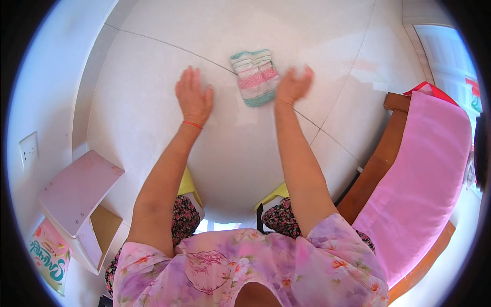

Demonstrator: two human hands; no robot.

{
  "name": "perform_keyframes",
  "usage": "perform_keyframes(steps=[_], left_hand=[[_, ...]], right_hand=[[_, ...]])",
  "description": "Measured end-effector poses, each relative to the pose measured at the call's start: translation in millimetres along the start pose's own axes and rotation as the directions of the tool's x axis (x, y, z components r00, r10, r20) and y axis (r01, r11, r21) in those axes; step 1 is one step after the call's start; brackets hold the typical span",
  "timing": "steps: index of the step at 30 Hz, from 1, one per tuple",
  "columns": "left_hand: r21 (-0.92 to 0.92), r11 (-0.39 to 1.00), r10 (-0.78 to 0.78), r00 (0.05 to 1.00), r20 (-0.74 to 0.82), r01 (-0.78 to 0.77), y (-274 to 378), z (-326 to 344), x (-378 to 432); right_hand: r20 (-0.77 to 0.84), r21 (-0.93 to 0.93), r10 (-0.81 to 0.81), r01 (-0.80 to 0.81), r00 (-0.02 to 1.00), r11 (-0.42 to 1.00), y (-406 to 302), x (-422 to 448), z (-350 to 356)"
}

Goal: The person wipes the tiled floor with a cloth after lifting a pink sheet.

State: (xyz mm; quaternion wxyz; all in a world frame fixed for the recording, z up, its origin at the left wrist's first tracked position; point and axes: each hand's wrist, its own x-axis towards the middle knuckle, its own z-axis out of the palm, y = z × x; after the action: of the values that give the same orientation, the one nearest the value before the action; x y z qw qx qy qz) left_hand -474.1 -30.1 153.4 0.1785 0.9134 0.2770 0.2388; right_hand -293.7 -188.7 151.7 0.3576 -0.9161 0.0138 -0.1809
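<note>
A folded striped cloth [257,78] in pink, white and green lies on the tiled floor ahead of me. To its left, my left hand [193,96] is palm down with fingers extended and the thumb apart, holding nothing; a thin red band circles that wrist. My right hand [294,85] is beside the cloth's right edge, slightly blurred, with its thumb and fingers apart. Nothing shows in its grasp; whether it touches the cloth's edge is unclear.
At right stands a wooden bench [378,169] with a pink cushion [418,184]. A small pinkish cabinet [82,188] is at lower left, beside a printed bag [50,253]. A wall socket [28,150] is on the left wall. Yellow slippers [188,184] are on my feet.
</note>
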Motion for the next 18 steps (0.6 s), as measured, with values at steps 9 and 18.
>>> perform_keyframes(steps=[9, 18], left_hand=[[-0.085, 0.961, 0.275, 0.914, 0.297, -0.262, 106, 46, 23], [0.087, 0.951, 0.275, 0.942, 0.191, -0.296, 44, 112, 143]], right_hand=[[-0.075, -0.657, 0.199, -0.199, 0.977, 0.728, 82, -11, -19], [-0.067, -0.764, 0.221, -0.192, 0.973, 0.615, 80, -11, -18]])
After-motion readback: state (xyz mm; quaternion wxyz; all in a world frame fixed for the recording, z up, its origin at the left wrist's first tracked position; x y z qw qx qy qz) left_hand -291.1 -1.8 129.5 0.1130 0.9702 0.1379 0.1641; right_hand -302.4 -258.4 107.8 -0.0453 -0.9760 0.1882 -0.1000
